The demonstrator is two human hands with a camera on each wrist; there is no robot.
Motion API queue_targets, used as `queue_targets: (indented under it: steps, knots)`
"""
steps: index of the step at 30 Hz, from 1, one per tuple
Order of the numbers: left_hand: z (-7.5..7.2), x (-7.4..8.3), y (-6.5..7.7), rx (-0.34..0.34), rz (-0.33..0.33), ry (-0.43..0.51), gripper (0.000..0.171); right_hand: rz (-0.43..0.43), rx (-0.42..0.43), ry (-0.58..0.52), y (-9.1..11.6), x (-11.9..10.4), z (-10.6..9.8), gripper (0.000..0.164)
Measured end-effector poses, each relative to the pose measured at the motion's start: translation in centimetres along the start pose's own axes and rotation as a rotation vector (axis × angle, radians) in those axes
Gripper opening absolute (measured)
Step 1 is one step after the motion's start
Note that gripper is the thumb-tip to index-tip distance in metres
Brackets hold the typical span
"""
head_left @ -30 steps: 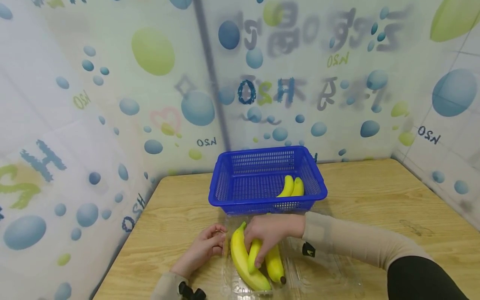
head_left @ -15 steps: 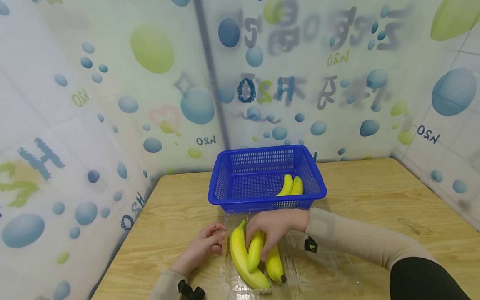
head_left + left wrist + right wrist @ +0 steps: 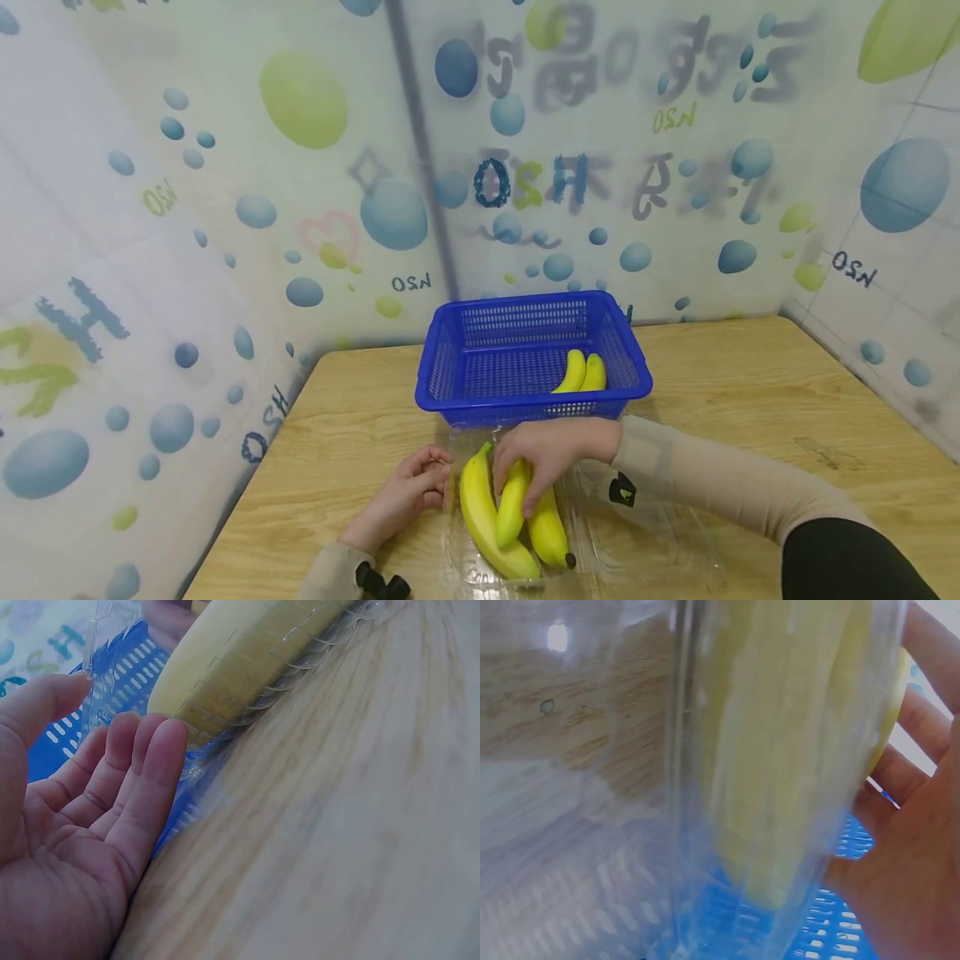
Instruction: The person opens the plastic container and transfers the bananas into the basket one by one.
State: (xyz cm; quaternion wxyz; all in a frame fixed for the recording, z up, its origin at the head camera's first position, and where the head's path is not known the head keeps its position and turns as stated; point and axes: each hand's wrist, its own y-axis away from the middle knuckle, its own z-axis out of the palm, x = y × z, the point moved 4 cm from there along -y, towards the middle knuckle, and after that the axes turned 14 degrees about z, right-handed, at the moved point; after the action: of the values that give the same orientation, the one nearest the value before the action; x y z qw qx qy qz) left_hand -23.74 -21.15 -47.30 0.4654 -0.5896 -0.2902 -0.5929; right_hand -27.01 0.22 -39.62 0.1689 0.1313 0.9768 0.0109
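A clear plastic clamshell container (image 3: 472, 567) lies on the table with its lid folded out to the right. Inside it are a long curved banana (image 3: 478, 508) at the left and another banana (image 3: 550, 533) with a dark tip at the right. My right hand (image 3: 546, 454) reaches in from above and grips a smaller banana (image 3: 512, 504) lying over and between those two, thumb on its right side. In the right wrist view, the clear wall overlaps the fruit. My left hand (image 3: 411, 492) rests at the container's left edge, fingers (image 3: 161, 750) loosely extended and touching the plastic.
Just behind the container stands a blue plastic basket (image 3: 534, 402) with perforated walls. Two bananas (image 3: 576, 371) lie in its right side. The wooden table (image 3: 750, 400) ends at a patterned curtain (image 3: 525, 208) at the back and sides.
The right hand has drawn back slightly toward the basket, its thumb sliding up along the smaller banana, which has shifted a little right. My left hand stays at the container's edge.
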Motion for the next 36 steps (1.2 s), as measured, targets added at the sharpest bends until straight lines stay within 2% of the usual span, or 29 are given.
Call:
queue_targets:
  steps: [9, 18, 26, 36]
  knots:
    - [-0.1, 0.0, 0.1, 0.008, 0.0, 0.01, 0.016, -0.018, 0.023, 0.013, 0.7, -0.8, -0.6, 0.041]
    - [0.0, -0.3, 0.3, 0.002, 0.004, 0.014, 0.017, 0.01, 0.041, 0.018, 1.2, -1.0, -0.9, 0.042]
    - [0.0, 0.0, 0.0, -0.001, 0.005, -0.001, 0.017, 0.027, 0.043, 0.043, 1.5, -1.2, -1.2, 0.044]
    - [-0.1, 0.1, 0.0, -0.007, 0.001, -0.002, 0.016, 0.012, 0.066, 0.066, 1.6, -1.4, -1.5, 0.044]
